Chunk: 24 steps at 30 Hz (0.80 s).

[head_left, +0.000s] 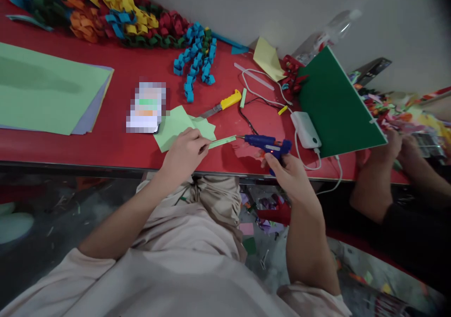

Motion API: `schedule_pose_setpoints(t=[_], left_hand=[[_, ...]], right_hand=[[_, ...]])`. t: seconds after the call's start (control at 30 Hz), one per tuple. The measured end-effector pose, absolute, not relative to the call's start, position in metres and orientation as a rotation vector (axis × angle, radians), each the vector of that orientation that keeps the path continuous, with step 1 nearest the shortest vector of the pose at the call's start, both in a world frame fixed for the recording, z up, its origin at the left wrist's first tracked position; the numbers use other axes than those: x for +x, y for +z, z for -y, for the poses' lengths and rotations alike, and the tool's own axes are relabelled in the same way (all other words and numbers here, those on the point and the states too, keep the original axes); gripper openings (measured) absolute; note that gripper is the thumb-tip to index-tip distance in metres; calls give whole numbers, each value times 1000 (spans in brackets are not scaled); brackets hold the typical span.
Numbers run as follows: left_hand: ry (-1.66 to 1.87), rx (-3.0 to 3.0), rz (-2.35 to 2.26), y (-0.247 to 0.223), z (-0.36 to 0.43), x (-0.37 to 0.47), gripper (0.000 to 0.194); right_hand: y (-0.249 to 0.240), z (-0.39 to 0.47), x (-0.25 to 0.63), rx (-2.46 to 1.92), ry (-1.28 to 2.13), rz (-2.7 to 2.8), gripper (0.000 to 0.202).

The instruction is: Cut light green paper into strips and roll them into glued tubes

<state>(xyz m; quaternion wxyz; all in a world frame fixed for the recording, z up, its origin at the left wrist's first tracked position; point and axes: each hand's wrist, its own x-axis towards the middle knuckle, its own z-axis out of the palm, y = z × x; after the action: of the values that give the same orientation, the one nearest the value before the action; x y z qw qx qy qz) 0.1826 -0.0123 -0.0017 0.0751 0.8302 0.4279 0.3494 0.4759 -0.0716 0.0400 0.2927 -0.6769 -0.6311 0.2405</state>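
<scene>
My left hand [188, 150] pinches one end of a narrow light green paper strip [223, 142] over the front of the red table. In my right hand [287, 169] is a dark blue glue gun [264, 142], gripped by its handle, with a small red light showing on its body. Its metal nozzle points left and meets, or nearly meets, the strip's free end. Light green paper pieces [172, 125] lie beneath and behind my left hand. Just beyond them rests a yellow-handled utility knife [227, 102], blade toward the left.
A phone [148, 105] and stacked coloured sheets [52, 89] lie on the left. Paper chains [197, 54] line the back. A white power bank [306, 129] with cables sits before an upright green board [338, 105]. At far right, another person's hands [398, 143] work among colourful paper.
</scene>
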Motion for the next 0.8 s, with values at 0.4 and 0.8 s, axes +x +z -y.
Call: schedule_pose_setpoints(t=[0.4, 0.8], left_hand=[[586, 2953, -1391, 17, 51, 184, 37], [629, 2999, -1196, 3, 49, 166, 40]], right_hand=[[5, 44, 463, -1803, -94, 1557, 48], [11, 83, 365, -1727, -71, 2328, 49]])
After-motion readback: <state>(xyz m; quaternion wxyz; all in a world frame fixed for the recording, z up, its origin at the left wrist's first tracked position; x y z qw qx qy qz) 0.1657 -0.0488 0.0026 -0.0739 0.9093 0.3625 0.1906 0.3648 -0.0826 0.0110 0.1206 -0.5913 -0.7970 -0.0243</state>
